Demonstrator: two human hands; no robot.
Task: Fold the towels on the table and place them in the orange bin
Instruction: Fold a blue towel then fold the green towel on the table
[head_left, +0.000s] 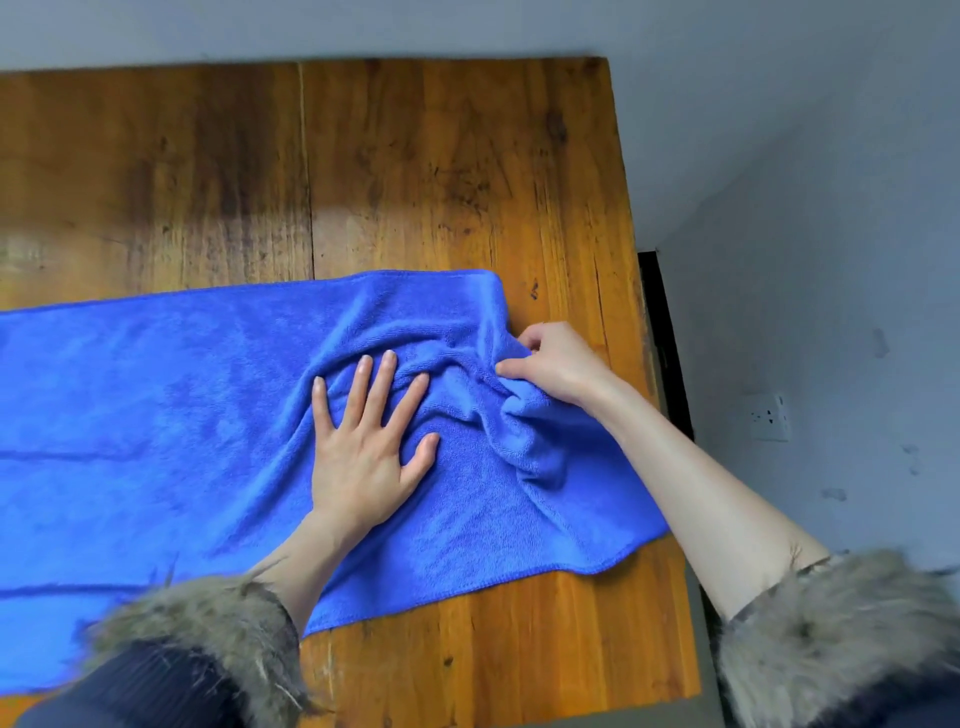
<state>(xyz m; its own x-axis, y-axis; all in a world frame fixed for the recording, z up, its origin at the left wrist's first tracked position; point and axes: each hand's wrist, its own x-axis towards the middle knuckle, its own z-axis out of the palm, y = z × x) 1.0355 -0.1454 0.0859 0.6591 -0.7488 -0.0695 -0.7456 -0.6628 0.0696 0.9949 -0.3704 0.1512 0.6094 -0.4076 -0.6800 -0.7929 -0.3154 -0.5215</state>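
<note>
A large blue towel (156, 415) lies spread across the wooden table (415, 166), running off the left edge of the view. Its right end is bunched into folds. My left hand (363, 441) presses flat on the towel with fingers spread, just left of the bunched part. My right hand (550, 364) pinches a gathered fold of the towel near its right edge. No orange bin is in view.
The table's right edge (639, 312) and far edge border a grey floor (805, 260). A white wall socket (769, 415) sits low on the right. Fur-trimmed dark sleeves (208, 634) cover the bottom corners of the view.
</note>
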